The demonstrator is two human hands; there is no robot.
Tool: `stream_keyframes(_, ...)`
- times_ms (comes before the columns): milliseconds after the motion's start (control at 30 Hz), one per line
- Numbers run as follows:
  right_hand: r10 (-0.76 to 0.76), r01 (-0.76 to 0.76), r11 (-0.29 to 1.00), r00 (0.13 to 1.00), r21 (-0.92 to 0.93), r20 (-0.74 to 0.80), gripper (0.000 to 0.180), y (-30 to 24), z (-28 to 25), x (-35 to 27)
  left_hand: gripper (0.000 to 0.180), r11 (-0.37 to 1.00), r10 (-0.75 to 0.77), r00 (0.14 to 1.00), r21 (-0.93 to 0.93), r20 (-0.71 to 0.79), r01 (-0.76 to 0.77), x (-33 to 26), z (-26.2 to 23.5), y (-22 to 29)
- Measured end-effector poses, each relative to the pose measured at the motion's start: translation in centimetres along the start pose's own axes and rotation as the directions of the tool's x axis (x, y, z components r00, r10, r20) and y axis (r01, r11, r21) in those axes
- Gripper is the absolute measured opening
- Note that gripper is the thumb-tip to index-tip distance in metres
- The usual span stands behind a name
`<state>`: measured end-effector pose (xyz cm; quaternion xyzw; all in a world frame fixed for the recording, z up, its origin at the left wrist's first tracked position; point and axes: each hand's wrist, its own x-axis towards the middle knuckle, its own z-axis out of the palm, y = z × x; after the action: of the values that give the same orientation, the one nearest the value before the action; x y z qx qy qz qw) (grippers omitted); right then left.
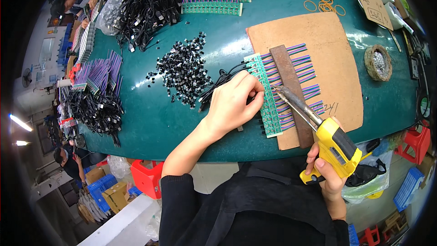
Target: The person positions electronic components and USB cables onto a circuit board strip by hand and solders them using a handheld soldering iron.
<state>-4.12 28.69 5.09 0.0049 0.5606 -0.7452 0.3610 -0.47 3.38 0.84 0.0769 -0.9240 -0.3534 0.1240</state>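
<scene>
Soldering gun brought to the edge of a green circuit board

The green circuit board (268, 105) is laid along the left part of a cardboard sheet (339, 64). The soldering gun (337, 148) is gripped by the right hand (328, 173), its fingers wrapped around the yellow handle; the tip is held at the board's right edge, though contact cannot be confirmed. The thumb and forefinger of the left hand (234, 102) are brought close together at the board's left edge; whether anything is pinched between them cannot be told.

The left forearm is slanted in from the near left of the board, the hand arched with its back up. The right hand is kept to the near right of the board, with the gun pointed toward it.

Coloured wires (302, 59) are spread to the right of the board and crossed by a rusty metal bar (287, 70), which is itself crossed by the gun's shaft. Black cables (221, 81), partly hidden by the left hand, are seen left of the board. Farther left, small black parts (182, 70) are heaped; well to the right, a bowl (368, 64) is placed.
</scene>
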Motion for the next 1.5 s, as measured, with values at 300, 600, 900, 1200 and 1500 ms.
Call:
stream_keyframes(300,0.031,-0.031,0.999,0.999,-0.015,-0.03,0.044,0.2,0.0,-0.2,0.008,1.0,0.021,0.999,0.017,-0.033,-0.02,0.0,0.0,0.1)
stream_keyframes(600,-0.108,0.108,0.992,0.994,0.057,-0.012,0.045,0.3,-0.8,0.2,0.014,0.996,-0.087,0.944,-0.026,-0.317,0.084,0.5,-7.0,-3.3)
stream_keyframes(900,-0.134,0.132,0.989,0.991,0.071,0.024,0.038,0.1,-1.3,0.1,0.018,0.749,0.152,0.799,0.595,-0.582,0.291,2.0,-14.7,-20.1)
stream_keyframes(1200,-0.151,0.151,0.987,0.988,0.048,0.001,0.045,0.1,-1.8,0.0,0.025,0.973,-0.22,0.357,-0.229,-0.908,0.016,1.8,-20.6,-15.6)
stream_keyframes(1500,-0.147,0.148,0.989,0.989,-0.001,0.014,0.051,-0.1,0.2,0.7,0.012,0.538,-0.439,0.878,-0.727,0.191,0.427,-0.7,-7.7,1.9)
